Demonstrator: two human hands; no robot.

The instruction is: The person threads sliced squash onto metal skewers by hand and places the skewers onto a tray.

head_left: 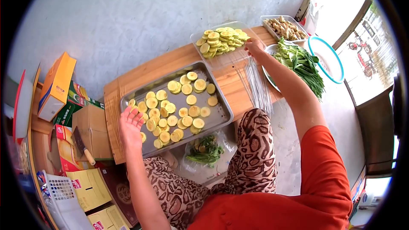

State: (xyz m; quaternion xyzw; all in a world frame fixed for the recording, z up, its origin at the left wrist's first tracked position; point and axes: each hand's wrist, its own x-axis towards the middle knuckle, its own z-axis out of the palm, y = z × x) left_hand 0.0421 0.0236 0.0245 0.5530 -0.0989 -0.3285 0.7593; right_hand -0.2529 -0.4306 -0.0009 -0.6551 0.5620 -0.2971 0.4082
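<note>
My left hand [131, 127] is open at the left rim of a grey metal tray [198, 142], its fingers spread beside the zucchini slices [172, 120] scattered there. At the right edge of a clear plastic container [221, 61], my right hand [254, 47] has its fingers pinched together. What they hold, if anything, is too small to make out. Heaped sliced zucchini [221, 40] fills the back of that container. Thin metal skewers [257, 87] lie in a bundle just below my right hand, across the wooden table [157, 69].
Leafy greens [298, 64] lie on a plate right of the skewers, near a blue-rimmed round lid [326, 59]. Behind stands a tray of brown chopped pieces [285, 28]. A knife [83, 147] rests by cardboard boxes [91, 130] at left. A bag of greens [205, 150] sits under the table.
</note>
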